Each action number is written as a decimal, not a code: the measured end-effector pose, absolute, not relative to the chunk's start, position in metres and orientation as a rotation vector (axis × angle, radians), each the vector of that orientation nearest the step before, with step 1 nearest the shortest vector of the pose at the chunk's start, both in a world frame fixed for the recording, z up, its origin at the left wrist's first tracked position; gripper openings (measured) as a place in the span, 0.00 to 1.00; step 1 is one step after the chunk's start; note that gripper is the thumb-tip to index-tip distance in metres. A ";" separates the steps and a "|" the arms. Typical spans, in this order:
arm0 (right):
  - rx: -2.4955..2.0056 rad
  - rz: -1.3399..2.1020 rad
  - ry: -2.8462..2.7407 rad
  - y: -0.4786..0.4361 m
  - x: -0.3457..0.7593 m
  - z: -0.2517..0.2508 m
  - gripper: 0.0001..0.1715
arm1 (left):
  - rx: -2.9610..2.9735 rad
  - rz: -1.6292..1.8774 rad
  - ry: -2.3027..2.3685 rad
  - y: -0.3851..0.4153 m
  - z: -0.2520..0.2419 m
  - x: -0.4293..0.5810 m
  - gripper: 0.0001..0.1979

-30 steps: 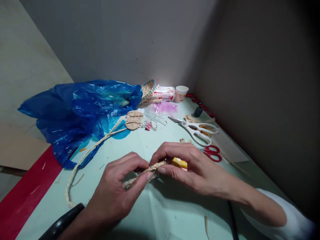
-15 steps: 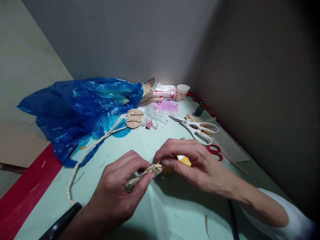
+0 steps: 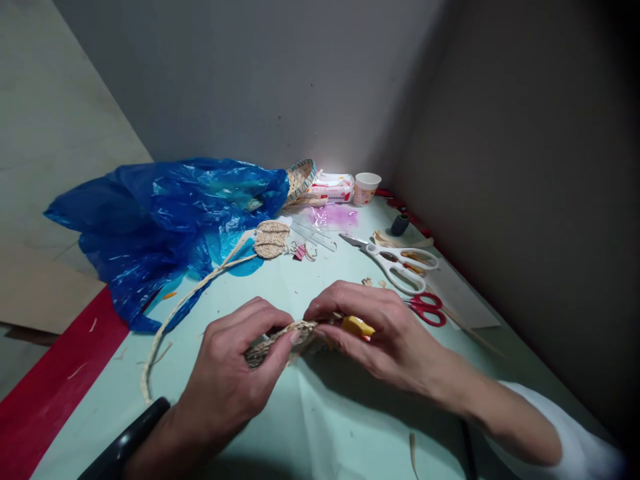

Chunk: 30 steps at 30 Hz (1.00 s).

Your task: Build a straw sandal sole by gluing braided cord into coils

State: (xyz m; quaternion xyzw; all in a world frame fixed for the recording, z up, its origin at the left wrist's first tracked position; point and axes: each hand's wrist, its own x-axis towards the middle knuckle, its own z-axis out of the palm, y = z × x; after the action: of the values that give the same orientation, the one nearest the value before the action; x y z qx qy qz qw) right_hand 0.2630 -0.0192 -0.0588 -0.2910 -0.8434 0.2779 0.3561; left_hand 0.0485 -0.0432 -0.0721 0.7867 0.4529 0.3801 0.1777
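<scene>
A small braided straw piece (image 3: 257, 352) is between my hands, low over the table. My left hand (image 3: 235, 370) is closed around its left part, thumb in front and fingers behind. With thumb and fingertips, my right hand (image 3: 375, 330) pinches its right end. A yellow object (image 3: 357, 325) shows between the right thumb and fingers; its kind is mostly hidden, and I cannot tell whether it is held. Beyond my hands lies a round woven straw piece (image 3: 271, 240) with a long straw braid (image 3: 173, 310) trailing left.
White-handled scissors (image 3: 400, 263) and red-handled scissors (image 3: 427, 310) lie at the right, near a dark thread spool (image 3: 399, 225). A blue plastic bag (image 3: 150, 227) covers the left back. A paper cup (image 3: 367, 189), a wipes pack (image 3: 335, 190) and a woven basket (image 3: 301, 179) stand by the wall.
The braided piece has tilted and more of its edge shows between my hands. My right fingers have shifted onto its end, and less of the yellow object shows. The view has moved slightly.
</scene>
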 end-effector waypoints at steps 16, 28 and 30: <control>-1.048 1.431 -1.288 0.000 0.261 -0.063 0.09 | 1.213 1.270 1.391 -0.019 -0.066 0.020 0.24; -0.862 1.254 -0.865 0.007 0.264 -0.067 0.19 | 0.747 1.418 1.200 -0.019 -0.071 0.057 0.20; -0.837 1.240 -0.840 0.006 0.261 -0.068 0.20 | 0.792 1.353 1.156 -0.019 -0.070 0.072 0.20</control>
State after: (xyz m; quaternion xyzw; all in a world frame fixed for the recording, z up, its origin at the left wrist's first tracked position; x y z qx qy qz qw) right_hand 0.2609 0.0056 -0.0681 -0.3692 -0.3703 0.5467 0.6540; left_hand 0.0725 -0.0192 -0.0704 0.3361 0.4909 0.5746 0.5620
